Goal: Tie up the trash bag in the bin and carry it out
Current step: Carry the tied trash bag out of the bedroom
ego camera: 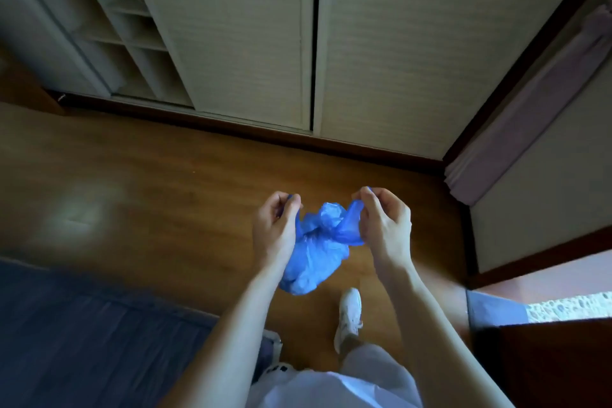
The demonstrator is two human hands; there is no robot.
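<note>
While the blue trash bag point(314, 255) hangs low in the middle of the frame above the wooden floor point(165, 182), the left hand point(276, 225) and right hand point(384, 222) each pinch a twisted corner, drawn apart, likely to cinch a knot; no bin shows

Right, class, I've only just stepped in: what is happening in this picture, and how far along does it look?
A person stands on a wooden floor, holding a small blue trash bag in the air. The left hand and the right hand each pinch one end of the bag's top and pull them apart, with a bunched twist between that looks like a knot being tightened. No bin is in view. A white shoe shows below the bag.
</note>
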